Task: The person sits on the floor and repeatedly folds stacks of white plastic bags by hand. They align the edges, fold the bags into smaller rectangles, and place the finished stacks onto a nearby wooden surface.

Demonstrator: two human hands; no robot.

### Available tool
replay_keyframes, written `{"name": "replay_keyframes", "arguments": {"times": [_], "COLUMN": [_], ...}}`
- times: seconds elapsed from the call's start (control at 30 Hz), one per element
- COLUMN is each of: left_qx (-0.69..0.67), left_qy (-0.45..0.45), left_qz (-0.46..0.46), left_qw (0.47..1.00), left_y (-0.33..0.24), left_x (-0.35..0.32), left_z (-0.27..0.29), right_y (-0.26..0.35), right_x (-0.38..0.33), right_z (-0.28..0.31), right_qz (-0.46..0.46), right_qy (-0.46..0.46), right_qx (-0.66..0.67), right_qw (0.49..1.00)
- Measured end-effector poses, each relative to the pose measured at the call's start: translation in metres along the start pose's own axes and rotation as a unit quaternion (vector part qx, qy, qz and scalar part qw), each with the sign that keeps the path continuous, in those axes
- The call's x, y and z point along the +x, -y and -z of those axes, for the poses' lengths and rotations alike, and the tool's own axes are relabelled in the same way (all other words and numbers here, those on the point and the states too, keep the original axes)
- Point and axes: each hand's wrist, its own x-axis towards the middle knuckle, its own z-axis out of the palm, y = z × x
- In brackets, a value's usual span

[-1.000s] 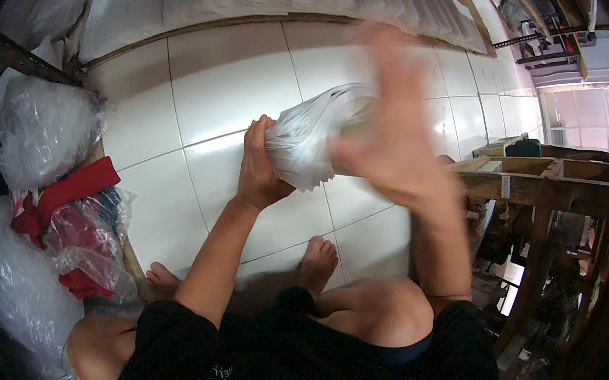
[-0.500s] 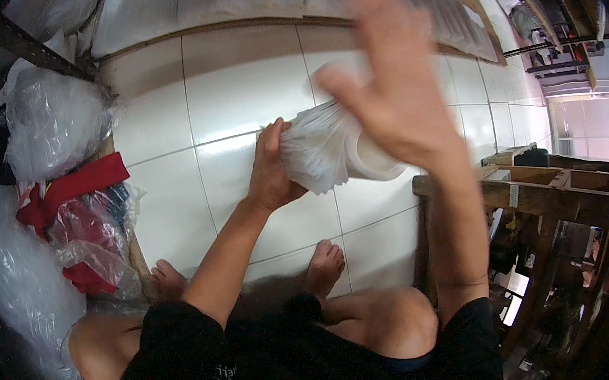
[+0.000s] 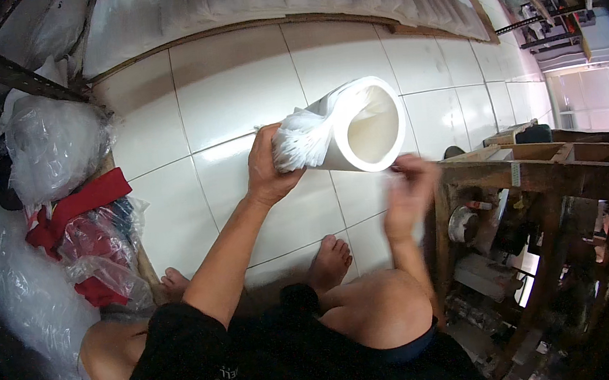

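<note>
My left hand [image 3: 273, 169] is wrapped round a bundle of thin white sheets [image 3: 301, 140], whose frayed-looking ends fan out beside the fingers. The bundle runs to a thick white tube [image 3: 401, 131], and some of the sheet material shows across the tube's top and inside its mouth. The tube is tilted with its round open end facing up and to the right. Just below that rim, my right hand [image 3: 410, 190] is smeared by motion, its fingers seemingly bent. I cannot tell whether it touches the tube or holds anything.
Long rows of stacked white sheets [image 3: 247, 1] lie on a board at the far side. Plastic bags [image 3: 55, 146] and red cloth [image 3: 87, 205] are heaped at the left. A wooden rack [image 3: 540, 176] with clutter stands close on the right. White tiles [image 3: 234, 86] cover the floor.
My right hand has dropped from above the tube, where it was raised with fingers spread, to below the tube's rim. The tube's open end has turned up into view.
</note>
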Motion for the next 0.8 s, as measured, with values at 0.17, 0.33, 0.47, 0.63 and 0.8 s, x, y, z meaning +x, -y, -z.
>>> {"name": "replay_keyframes", "arguments": {"times": [0.17,0.33,0.47,0.63,0.8], "left_qx": [-0.024,0.028,-0.042,-0.037,-0.037], "left_qy": [0.029,0.042,0.064,0.047,0.151], "left_qz": [0.051,-0.068,0.061,0.225,0.485], "left_qw": [0.998,0.996,0.995,0.973,0.860], "left_y": [0.009,-0.022,-0.032,-0.041,-0.018], "left_x": [-0.023,-0.025,-0.024,0.024,0.107], "left_z": [-0.005,-0.012,-0.010,0.034,0.105], "right_y": [-0.054,-0.081,-0.089,-0.085,-0.101], "right_x": [-0.061,-0.070,-0.066,-0.020,0.008], "right_z": [-0.073,-0.081,-0.079,-0.048,-0.034], "right_qz": [-0.153,-0.193,-0.224,-0.170,-0.382], "right_qy": [0.095,0.051,0.043,-0.017,0.049], "right_qx": [0.031,0.085,0.165,0.093,0.231], "right_qw": [0.983,0.976,0.959,0.981,0.893]}}
